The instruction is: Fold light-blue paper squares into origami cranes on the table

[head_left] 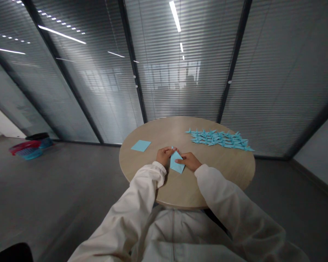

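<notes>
Between my hands is a partly folded sheet of blue origami paper (176, 167), kite-like in outline, low over the table's near middle. My left hand (164, 155) pinches its far tip between thumb and fingers. From the other side my right hand (190, 161) grips the paper, thumb lying across its upper face and fingers behind the edge. On the left of the table lies a flat blue square of paper (141, 145). Several folded blue paper cranes (218, 139) are set out in close rows at the back right.
The round wooden table (142, 171) stands close to a glass partition (177, 91) with blinds. Baskets, one red and blue (27, 149) and one dark-rimmed (41, 137), sit on the floor at far left. A dark rounded object (13, 253) shows at the bottom left corner.
</notes>
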Demonstrator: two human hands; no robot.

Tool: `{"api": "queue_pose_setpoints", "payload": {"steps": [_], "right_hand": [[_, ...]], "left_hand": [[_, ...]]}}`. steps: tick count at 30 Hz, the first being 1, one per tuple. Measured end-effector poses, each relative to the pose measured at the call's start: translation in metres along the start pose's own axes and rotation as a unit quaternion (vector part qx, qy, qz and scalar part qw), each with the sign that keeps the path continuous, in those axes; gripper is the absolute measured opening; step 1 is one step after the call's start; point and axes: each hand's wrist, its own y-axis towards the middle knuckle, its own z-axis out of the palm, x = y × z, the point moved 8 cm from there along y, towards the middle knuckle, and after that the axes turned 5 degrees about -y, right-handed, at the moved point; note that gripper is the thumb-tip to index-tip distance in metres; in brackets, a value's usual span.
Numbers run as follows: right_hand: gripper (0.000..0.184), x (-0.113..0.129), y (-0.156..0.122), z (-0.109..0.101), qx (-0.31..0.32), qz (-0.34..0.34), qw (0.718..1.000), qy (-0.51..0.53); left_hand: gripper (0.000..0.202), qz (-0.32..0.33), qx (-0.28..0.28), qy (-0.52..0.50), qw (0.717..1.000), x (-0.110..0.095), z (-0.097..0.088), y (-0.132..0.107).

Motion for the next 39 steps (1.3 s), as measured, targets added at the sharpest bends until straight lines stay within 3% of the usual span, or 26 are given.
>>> {"api": "queue_pose_setpoints", "payload": {"steps": [21, 24, 29, 39], "right_hand": [[0.042, -0.007, 0.001, 0.009, 0.042, -0.006, 0.999, 0.014], [0.042, -0.008, 0.002, 0.008, 0.04, 0.002, 0.999, 0.018], [0.046, -0.015, 0.005, 0.007, 0.048, 0.026, 0.997, 0.048], [0.048, -0.012, 0.002, 0.007, 0.059, 0.03, 0.997, 0.042]], "left_hand": [[0.037, 0.035, -0.078, 0.098, 0.991, -0.012, -0.012, -0.004], [0.041, 0.026, -0.051, 0.097, 0.994, -0.009, -0.011, 0.0], [0.053, -0.003, 0.022, 0.003, 1.0, 0.001, -0.005, 0.005], [0.048, -0.004, -0.011, -0.024, 1.0, 0.007, -0.015, 0.01]]}}
